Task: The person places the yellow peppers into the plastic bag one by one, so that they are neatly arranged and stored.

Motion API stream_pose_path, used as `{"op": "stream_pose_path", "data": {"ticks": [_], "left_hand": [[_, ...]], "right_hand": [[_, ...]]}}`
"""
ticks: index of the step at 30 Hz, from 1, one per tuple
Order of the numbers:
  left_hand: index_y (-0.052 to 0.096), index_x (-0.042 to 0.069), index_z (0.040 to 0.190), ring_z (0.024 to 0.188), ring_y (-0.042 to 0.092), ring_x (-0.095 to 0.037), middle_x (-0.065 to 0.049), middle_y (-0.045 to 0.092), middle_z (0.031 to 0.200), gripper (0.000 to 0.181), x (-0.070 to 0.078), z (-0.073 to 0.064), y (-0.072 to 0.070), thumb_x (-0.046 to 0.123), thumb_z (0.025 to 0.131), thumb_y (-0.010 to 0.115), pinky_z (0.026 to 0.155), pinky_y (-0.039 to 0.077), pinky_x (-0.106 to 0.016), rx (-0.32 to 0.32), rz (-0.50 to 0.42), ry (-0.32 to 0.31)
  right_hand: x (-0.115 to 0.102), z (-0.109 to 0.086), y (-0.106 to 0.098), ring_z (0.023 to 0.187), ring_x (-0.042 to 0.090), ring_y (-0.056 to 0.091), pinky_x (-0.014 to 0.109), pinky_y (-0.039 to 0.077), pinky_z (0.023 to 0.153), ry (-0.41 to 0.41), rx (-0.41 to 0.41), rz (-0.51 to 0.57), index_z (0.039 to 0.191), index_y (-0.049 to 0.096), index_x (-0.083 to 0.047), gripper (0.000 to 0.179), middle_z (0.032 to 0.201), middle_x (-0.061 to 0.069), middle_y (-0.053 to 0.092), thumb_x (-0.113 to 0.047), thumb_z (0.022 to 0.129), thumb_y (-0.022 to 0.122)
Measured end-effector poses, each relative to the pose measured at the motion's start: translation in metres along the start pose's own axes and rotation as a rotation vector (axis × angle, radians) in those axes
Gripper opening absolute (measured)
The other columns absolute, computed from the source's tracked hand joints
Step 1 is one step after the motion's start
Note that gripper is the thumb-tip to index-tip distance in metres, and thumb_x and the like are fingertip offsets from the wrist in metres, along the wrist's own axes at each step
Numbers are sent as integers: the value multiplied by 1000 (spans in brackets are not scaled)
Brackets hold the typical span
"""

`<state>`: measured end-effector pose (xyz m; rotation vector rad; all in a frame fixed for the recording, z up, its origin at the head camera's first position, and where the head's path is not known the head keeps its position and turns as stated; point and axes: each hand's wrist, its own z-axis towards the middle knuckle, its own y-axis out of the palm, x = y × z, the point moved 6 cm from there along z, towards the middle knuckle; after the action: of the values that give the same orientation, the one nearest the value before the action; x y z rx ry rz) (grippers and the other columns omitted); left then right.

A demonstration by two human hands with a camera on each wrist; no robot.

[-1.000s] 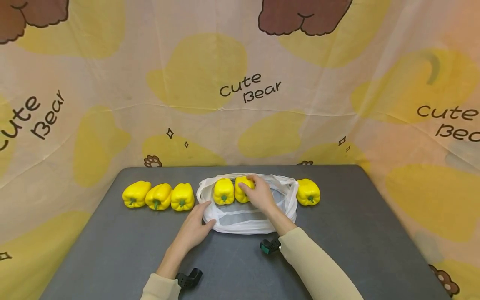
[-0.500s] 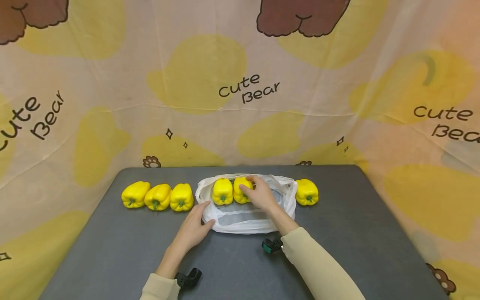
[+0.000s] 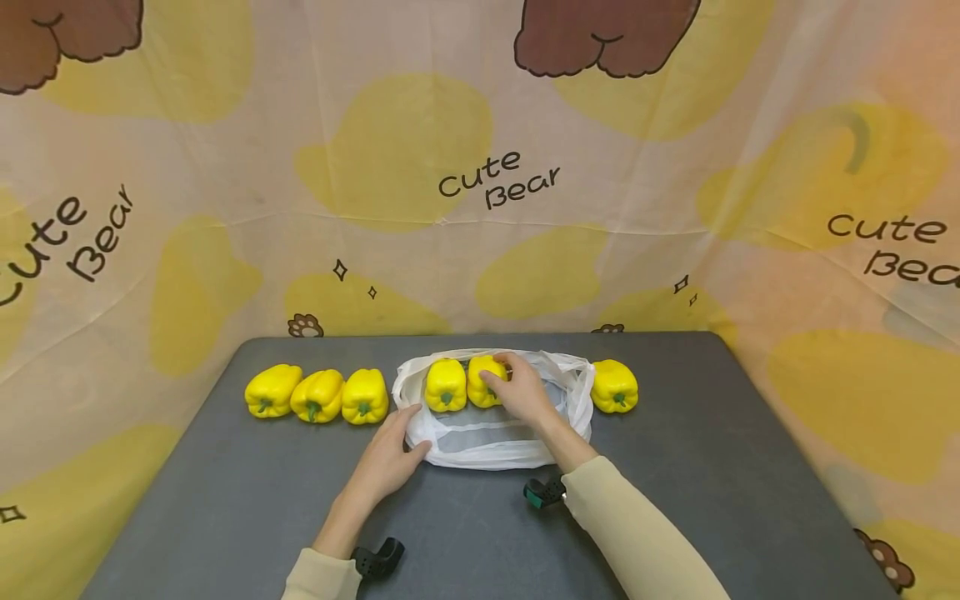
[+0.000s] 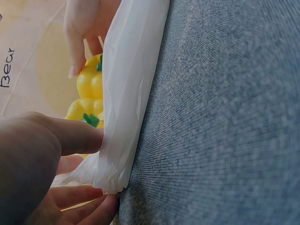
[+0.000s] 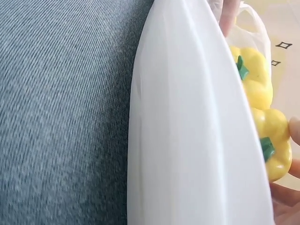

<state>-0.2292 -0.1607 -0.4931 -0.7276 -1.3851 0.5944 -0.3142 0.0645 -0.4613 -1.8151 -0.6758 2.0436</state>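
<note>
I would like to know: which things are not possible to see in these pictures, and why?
Head view: the right side of the gripped pepper, covered by the right hand.
Left wrist view: parts of that pepper and the neighbouring pepper, hidden behind the white bag.
Right wrist view: part of the right hand, cut off by the right edge; most of the left hand, beyond the top edge.

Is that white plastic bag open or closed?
The bag is open: in the head view it gapes wide, with two yellow peppers visible inside, one of them gripped by the right hand.
</note>
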Motion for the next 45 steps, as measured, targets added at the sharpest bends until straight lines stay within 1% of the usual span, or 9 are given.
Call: {"op": "stream_pose_path", "data": {"ticks": [7, 11, 14, 19, 25, 28, 32, 45], "left_hand": [[45, 3, 150, 140, 43, -39, -21, 45, 150, 64, -1, 0, 0, 20, 95, 71, 114, 35, -58, -4, 6, -11], [46, 3, 150, 140, 43, -39, -21, 46, 150, 64, -1, 0, -1, 20, 94, 71, 114, 35, -58, -3, 6, -12], [46, 3, 150, 139, 44, -40, -22, 47, 149, 63, -1, -1, -1, 19, 94, 71, 114, 36, -58, 3, 8, -5], [47, 3, 149, 139, 44, -39, -22, 47, 149, 62, -2, -1, -2, 19, 94, 71, 114, 36, -58, 4, 3, -7], [46, 3, 150, 139, 43, -40, -22, 46, 150, 62, -1, -2, -4, 18, 95, 70, 114, 35, -58, -1, 6, -6], [46, 3, 150, 139, 43, -40, -22, 46, 150, 62, 0, -2, -4, 18, 95, 71, 113, 35, -59, -4, 8, -4], [46, 4, 150, 140, 43, -40, -22, 46, 150, 62, -1, -2, -3, 19, 95, 70, 114, 35, -58, -6, 8, -8], [46, 4, 150, 140, 43, -38, -20, 46, 151, 63, -1, 0, 0, 21, 95, 71, 114, 35, -57, -7, 0, -8]], "right_hand": [[-1, -2, -6, 118, 36, 60, 50, 50, 99, -14, 2, 10, 138, 58, -3, 52, 133, 18, 62, -33, 98, 68], [-6, -6, -13, 123, 37, 59, 52, 50, 99, -9, -18, 3, 140, 57, -4, 53, 135, 19, 61, -35, 99, 67], [-10, -9, -18, 123, 36, 59, 51, 51, 98, -5, -30, -11, 140, 57, -6, 53, 135, 19, 61, -37, 99, 67], [-17, -14, -29, 117, 36, 62, 49, 53, 96, -48, -20, -38, 138, 58, -3, 52, 131, 19, 63, -36, 98, 67], [-22, -22, -43, 122, 34, 60, 51, 52, 97, -63, -27, -48, 141, 56, -6, 53, 135, 18, 61, -39, 100, 65], [-23, -26, -51, 122, 33, 60, 51, 53, 96, -66, -24, -53, 140, 57, -8, 52, 136, 17, 61, -40, 100, 65], [-23, -31, -60, 121, 32, 60, 51, 53, 96, -78, -17, -56, 138, 59, -8, 51, 135, 17, 61, -41, 99, 64], [-12, -49, -89, 117, 32, 61, 48, 53, 98, -152, 51, -63, 135, 61, -4, 47, 133, 17, 61, -33, 99, 67]]}}
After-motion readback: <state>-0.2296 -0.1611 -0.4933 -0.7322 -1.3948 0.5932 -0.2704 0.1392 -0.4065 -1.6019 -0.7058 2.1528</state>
